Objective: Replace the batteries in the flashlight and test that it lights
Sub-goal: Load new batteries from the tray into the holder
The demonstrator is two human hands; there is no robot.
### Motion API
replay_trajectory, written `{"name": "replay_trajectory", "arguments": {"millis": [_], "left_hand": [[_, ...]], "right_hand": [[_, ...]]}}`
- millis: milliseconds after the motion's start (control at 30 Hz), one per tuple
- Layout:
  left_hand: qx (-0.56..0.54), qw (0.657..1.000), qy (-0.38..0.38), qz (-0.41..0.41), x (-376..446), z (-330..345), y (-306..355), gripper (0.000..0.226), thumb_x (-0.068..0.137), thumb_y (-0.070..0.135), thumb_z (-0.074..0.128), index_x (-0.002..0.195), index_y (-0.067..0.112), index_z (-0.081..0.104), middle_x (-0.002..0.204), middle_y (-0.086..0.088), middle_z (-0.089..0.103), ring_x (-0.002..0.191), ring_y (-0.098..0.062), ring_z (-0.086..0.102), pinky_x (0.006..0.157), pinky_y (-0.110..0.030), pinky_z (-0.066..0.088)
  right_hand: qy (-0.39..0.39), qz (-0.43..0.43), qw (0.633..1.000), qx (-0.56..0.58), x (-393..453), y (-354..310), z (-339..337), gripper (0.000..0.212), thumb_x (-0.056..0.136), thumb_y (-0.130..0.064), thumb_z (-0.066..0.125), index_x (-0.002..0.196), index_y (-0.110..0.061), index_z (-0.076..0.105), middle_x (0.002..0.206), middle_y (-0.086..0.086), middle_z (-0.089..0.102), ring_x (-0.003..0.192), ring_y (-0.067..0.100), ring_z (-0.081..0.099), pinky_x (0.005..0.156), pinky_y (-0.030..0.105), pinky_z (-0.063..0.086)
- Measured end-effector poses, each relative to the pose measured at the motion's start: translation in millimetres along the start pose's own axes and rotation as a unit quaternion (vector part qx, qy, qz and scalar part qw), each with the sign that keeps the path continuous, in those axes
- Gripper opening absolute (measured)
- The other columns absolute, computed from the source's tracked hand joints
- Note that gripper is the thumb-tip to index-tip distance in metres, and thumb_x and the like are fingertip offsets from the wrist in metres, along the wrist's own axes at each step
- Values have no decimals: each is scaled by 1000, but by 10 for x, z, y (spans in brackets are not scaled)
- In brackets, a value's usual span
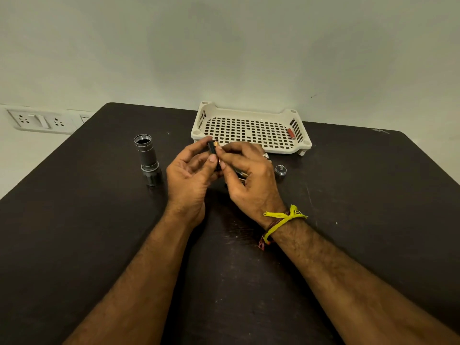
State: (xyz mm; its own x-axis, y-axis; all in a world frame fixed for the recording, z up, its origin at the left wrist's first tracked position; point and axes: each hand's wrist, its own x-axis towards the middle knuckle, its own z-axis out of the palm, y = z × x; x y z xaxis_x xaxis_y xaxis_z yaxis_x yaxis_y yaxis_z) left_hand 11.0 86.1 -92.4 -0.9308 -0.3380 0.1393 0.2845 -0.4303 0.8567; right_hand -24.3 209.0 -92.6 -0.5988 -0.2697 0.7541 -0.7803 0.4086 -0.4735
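Note:
The grey flashlight body (147, 159) stands upright on the dark table, head down, its threaded end open at the top, left of my hands. My left hand (189, 175) grips a small black battery holder (213, 148) above the table's middle. My right hand (249, 175) pinches a gold-tipped battery (216, 144) against that holder. Under my right palm lie loose batteries (241, 174), partly hidden. The silver tail cap (280, 170) with its spring rests on the table to the right of my hands.
A cream perforated tray (251, 131) sits at the back of the table with a red battery (290, 133) in its right end. The dark table (87, 220) meets the wall behind. Wall sockets (39, 120) are at the far left.

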Motion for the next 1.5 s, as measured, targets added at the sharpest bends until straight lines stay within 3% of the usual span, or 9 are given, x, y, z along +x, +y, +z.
{"name": "replay_trajectory", "arguments": {"millis": [167,467,667,800,867,967,1133,1333,1500], "left_hand": [[20,1000,-7,7,-8,-2,7,41,92,-8,60,131,3,57,108,-15,72,95,-17,73,76,-28,60],[53,999,-5,11,-23,49,-15,38,94,-2,62,131,0,53,111,-20,71,88,-24,75,77,-32,62],[47,999,27,6,-13,55,-22,39,81,-2,76,117,-3,60,102,-17,76,83,-24,76,71,-28,62],[108,992,43,48,-35,65,-43,35,81,1,80,112,-2,65,99,-13,77,90,-26,76,77,-36,63],[162,982,51,88,-52,75,-66,30,82,3,80,109,3,67,100,-10,77,92,-24,76,81,-41,62],[247,955,55,153,-88,100,-93,23,85,5,78,106,9,70,97,0,76,91,-12,75,82,-32,62],[297,935,42,190,-113,96,-56,33,86,6,77,108,29,67,91,23,70,84,1,73,75,-16,57],[282,943,45,172,-102,117,-18,34,86,5,77,118,12,70,97,21,69,90,9,70,79,-11,55],[219,969,39,110,-79,90,-14,31,87,8,76,117,10,66,97,1,77,92,-12,76,83,-34,62]], "right_hand": [[-11,21,1000,17,-3,35,-30,31,85,0,69,113,-8,76,110,6,71,108,24,59,98,17,43],[115,64,991,19,24,67,-112,21,89,5,63,104,-3,76,100,7,75,97,19,68,89,39,55],[95,75,992,21,22,70,-62,20,91,1,64,107,-5,75,101,5,74,98,18,69,90,37,56],[45,124,987,87,-6,22,-25,27,95,-5,62,121,-7,71,111,-6,70,107,4,66,97,24,54],[22,151,981,122,-11,34,-12,31,96,-8,61,125,-9,68,116,-8,69,112,4,66,100,28,54],[23,175,971,163,-16,55,-4,33,94,-11,59,126,-12,68,121,-3,71,117,11,67,102,41,55],[20,183,968,172,-20,56,-34,31,93,-4,61,123,-9,69,117,-1,72,116,11,67,104,39,53],[12,163,975,150,-2,60,-67,33,94,-2,58,125,-6,68,120,0,71,118,11,66,106,36,51],[40,142,982,122,-3,21,-69,36,96,2,54,128,-8,66,118,5,73,114,12,68,101,25,52]]}}
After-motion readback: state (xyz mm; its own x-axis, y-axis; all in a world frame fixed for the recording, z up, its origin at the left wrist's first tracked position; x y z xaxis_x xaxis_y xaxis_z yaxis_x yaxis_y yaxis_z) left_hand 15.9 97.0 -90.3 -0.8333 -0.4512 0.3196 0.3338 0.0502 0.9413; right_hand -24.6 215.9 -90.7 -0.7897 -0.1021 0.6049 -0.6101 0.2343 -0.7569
